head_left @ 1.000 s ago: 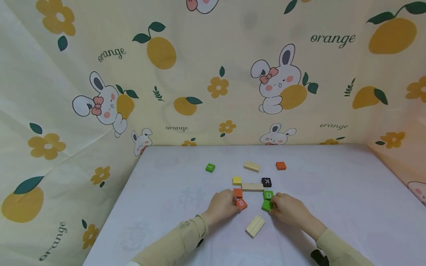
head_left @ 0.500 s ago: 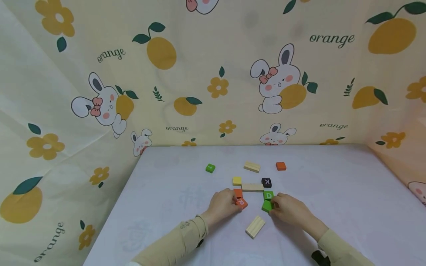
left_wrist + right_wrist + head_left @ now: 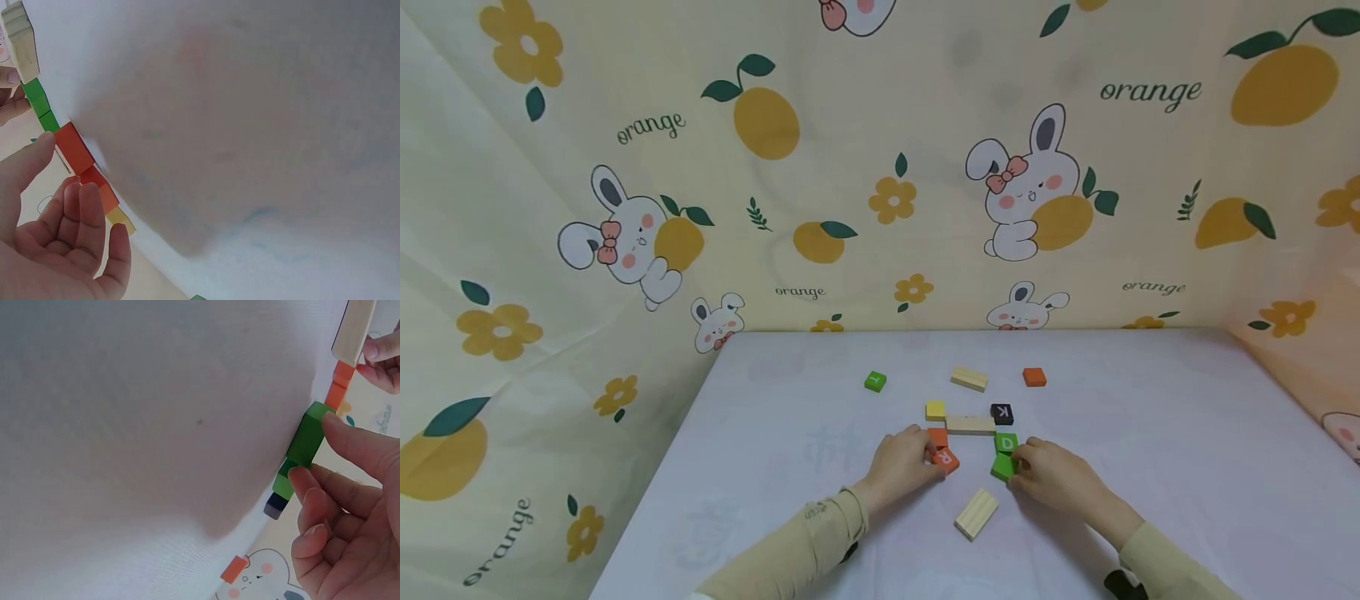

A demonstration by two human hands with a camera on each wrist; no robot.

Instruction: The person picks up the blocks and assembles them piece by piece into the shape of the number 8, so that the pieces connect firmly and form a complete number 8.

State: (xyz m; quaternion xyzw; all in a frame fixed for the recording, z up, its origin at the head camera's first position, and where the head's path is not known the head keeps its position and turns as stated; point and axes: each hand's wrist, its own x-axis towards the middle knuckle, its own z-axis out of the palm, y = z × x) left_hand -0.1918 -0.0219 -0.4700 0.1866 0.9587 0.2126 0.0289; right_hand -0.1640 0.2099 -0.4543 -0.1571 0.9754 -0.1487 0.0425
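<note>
My left hand (image 3: 901, 462) pinches an orange letter block (image 3: 947, 461) marked R between thumb and fingers, also in the left wrist view, where the block (image 3: 75, 149) stands between them. Just behind it sits another orange block (image 3: 937, 436). My right hand (image 3: 1056, 475) pinches a green block (image 3: 1003, 467) the same way; in the right wrist view the thumb is at one end of the green block (image 3: 307, 434), fingertips at the other. Behind that lies a green block (image 3: 1006, 442) marked D. Both held blocks sit at a slight angle to those behind. Fingers cover their outer edges.
A wooden plank (image 3: 970, 426) lies between the two columns, with a yellow block (image 3: 935, 410) and a black K block (image 3: 1002, 413) at its ends. Another plank (image 3: 977, 514) lies nearer. Farther back are a green block (image 3: 875, 382), a plank (image 3: 969, 379) and an orange block (image 3: 1034, 377).
</note>
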